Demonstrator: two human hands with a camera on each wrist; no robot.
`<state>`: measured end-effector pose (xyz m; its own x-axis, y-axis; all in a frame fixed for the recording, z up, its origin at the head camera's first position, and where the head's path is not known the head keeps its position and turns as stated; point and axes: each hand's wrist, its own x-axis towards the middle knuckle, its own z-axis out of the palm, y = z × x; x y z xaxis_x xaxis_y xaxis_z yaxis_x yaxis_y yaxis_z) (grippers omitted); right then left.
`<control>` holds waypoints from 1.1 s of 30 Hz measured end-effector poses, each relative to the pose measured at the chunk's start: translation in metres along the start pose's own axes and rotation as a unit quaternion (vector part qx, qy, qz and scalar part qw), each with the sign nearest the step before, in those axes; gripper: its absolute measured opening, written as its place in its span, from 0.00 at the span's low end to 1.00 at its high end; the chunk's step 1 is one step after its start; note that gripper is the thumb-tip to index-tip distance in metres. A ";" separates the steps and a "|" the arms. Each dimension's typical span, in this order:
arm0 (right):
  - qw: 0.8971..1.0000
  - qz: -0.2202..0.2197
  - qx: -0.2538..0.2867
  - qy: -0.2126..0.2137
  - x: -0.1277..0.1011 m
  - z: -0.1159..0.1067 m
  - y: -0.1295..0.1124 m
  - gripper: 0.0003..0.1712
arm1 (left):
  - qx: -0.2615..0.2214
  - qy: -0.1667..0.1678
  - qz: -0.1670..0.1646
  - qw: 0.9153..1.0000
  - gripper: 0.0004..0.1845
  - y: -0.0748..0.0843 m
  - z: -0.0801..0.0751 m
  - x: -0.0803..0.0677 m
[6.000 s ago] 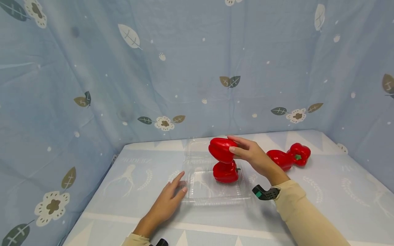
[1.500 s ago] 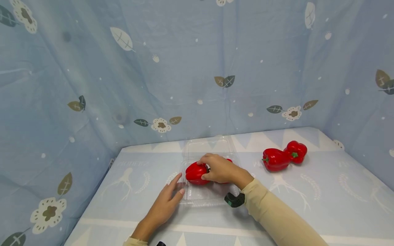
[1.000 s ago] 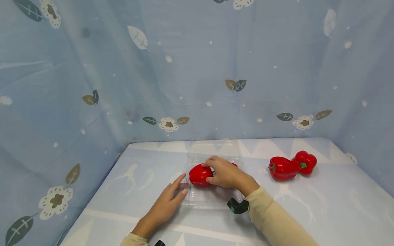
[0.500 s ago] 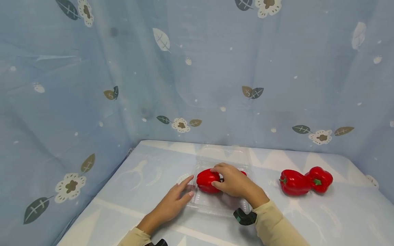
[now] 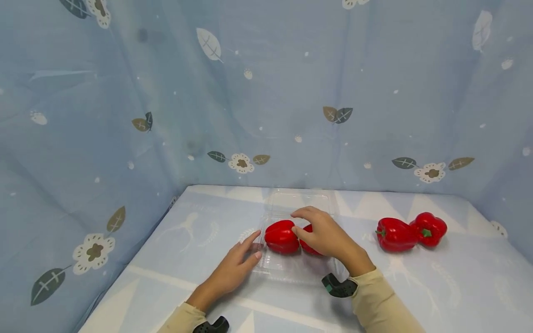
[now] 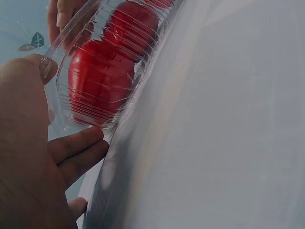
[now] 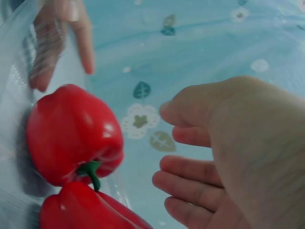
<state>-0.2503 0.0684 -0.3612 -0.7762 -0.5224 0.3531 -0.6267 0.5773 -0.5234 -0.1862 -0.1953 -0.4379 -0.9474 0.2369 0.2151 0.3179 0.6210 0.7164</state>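
Note:
A clear plastic clamshell box [image 5: 287,266] lies with its lid [image 5: 300,201] folded back. Inside sit two red bell peppers side by side: the left pepper [image 5: 281,237], and the right pepper [image 5: 309,247], partly behind my right hand [image 5: 326,233]. That hand hovers over the peppers, fingers spread and apart from the left one; the right wrist view shows a gap between its fingers and the green-stemmed pepper [image 7: 74,136]. My left hand [image 5: 231,268] rests against the box's left side, fingers extended, with its thumb at the rim [image 6: 50,71].
Two more red bell peppers lie touching each other on the table at right, one lengthwise [image 5: 395,235] and one with its stem end showing [image 5: 429,229]. A blue patterned cloth [image 5: 291,92] walls the table's back and sides.
Earlier my right hand held a pepper over the box, then lowered it into the left part. Now it has let go and drawn back to the right. My left hand stays at the box's side.

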 end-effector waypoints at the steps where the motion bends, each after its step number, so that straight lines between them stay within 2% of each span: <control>1: 1.000 -0.001 0.007 0.007 -0.001 -0.002 0.000 0.19 | 0.000 0.002 0.003 1.000 0.31 0.000 -0.001 0.000; 10: 0.997 -0.015 0.045 0.056 -0.010 -0.019 0.008 0.16 | -0.004 0.017 -0.010 1.000 0.30 -0.001 -0.001 -0.001; 18: 0.995 0.012 0.025 0.095 -0.029 -0.035 0.026 0.14 | 0.005 0.008 0.000 1.000 0.30 -0.001 0.002 0.002; 33: 0.988 0.101 -0.020 0.113 -0.060 -0.059 0.065 0.16 | 0.008 0.004 0.001 1.000 0.30 0.002 0.000 0.002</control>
<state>-0.2485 0.1744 -0.3708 -0.8787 -0.2433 0.4107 -0.4560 0.6824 -0.5713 -0.1873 -0.1934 -0.4366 -0.9469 0.2323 0.2222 0.3206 0.6317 0.7058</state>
